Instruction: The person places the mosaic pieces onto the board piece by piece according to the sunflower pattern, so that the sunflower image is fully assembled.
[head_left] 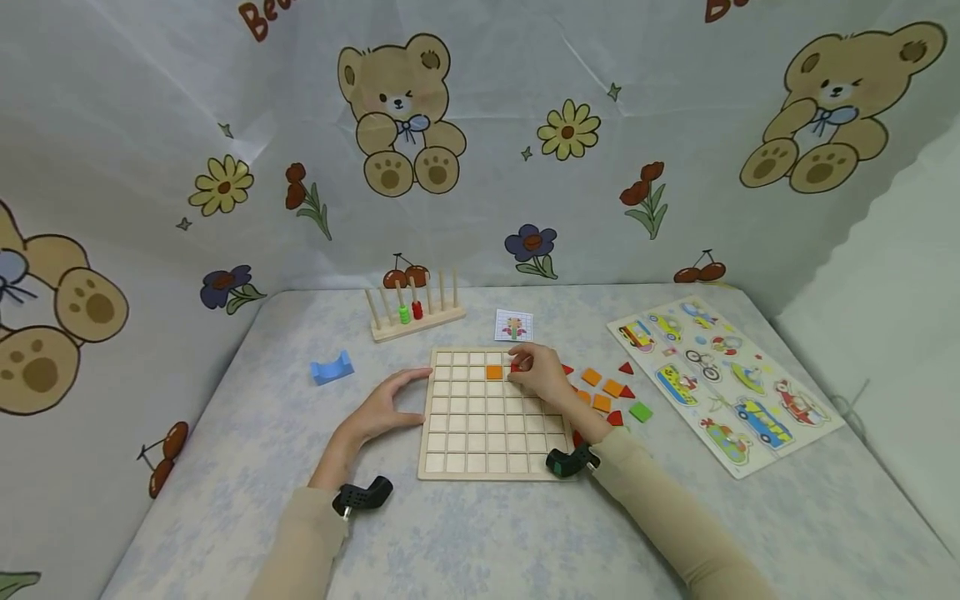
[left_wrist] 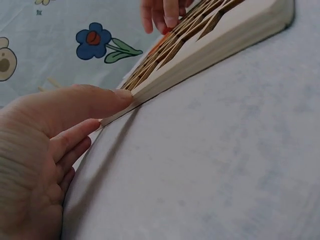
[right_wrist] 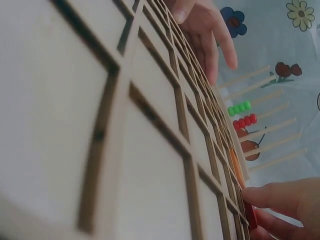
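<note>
A wooden grid board point(head_left: 456, 421) lies on the table, with an orange square point(head_left: 494, 372) in one of its upper cells. My left hand point(head_left: 377, 412) rests at the board's left edge, thumb and fingers spread and touching its side. Over the upper right cells, my right hand point(head_left: 542, 375) pinches a small red piece point(right_wrist: 250, 215) between thumb and fingers, just beside the orange square. Its full outline is covered by the fingers. Right of the board lie loose orange squares point(head_left: 602, 403), red triangles point(head_left: 626, 367) and a green piece point(head_left: 641, 412), some hidden by the right arm.
Behind the board stand a picture card point(head_left: 513, 326) and a wooden peg rack point(head_left: 420, 323) with green and red beads. A blue curved block point(head_left: 332, 368) sits at the left. A vehicle picture board point(head_left: 723, 379) lies at the right.
</note>
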